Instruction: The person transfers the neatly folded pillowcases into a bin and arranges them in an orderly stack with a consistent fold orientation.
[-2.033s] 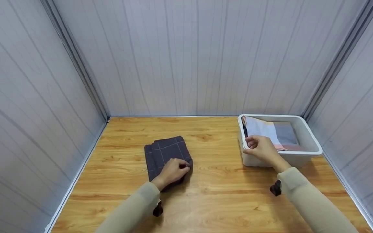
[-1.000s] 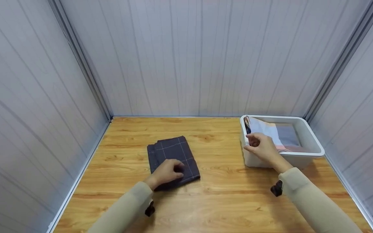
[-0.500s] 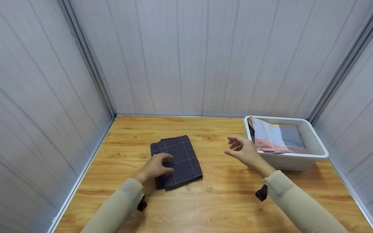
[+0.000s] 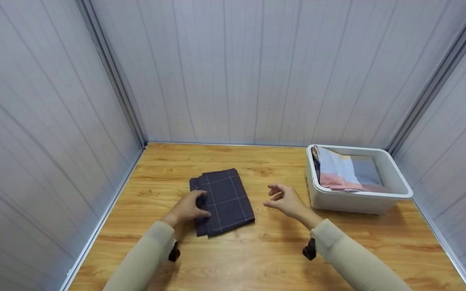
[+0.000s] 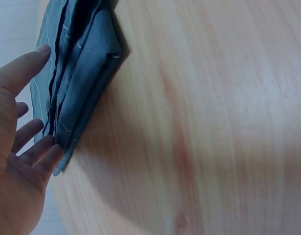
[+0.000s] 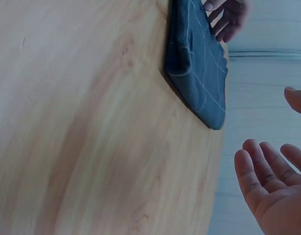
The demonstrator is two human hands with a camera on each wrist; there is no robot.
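A dark folded cloth [image 4: 231, 202] with thin pale check lines lies flat on the table, its layered left edge slightly staggered. At that left edge is my left hand [image 4: 186, 208], thumb spread from the fingers. In the left wrist view, its fingertips [image 5: 51, 154] overlap the side of the folded cloth [image 5: 84, 93], and the thumb lies over its top. To the right of the cloth my right hand [image 4: 289, 201] hovers over the wood with loosely bent fingers, holding nothing. The right wrist view shows this hand [image 6: 277, 188] apart from the cloth [image 6: 201, 73].
A white plastic bin [image 4: 354, 202] stands at the back right. Inside it lies a folded cloth [image 4: 340, 169] in pale blue, grey and pink. Panel walls [image 4: 233, 72] border the wooden table [image 4: 257, 258] at the back and both sides.
My left hand let go of the dark cloth's right part, which now lies flat, and moved left to its left edge. My right hand left the bin's rim and moved left toward the cloth.
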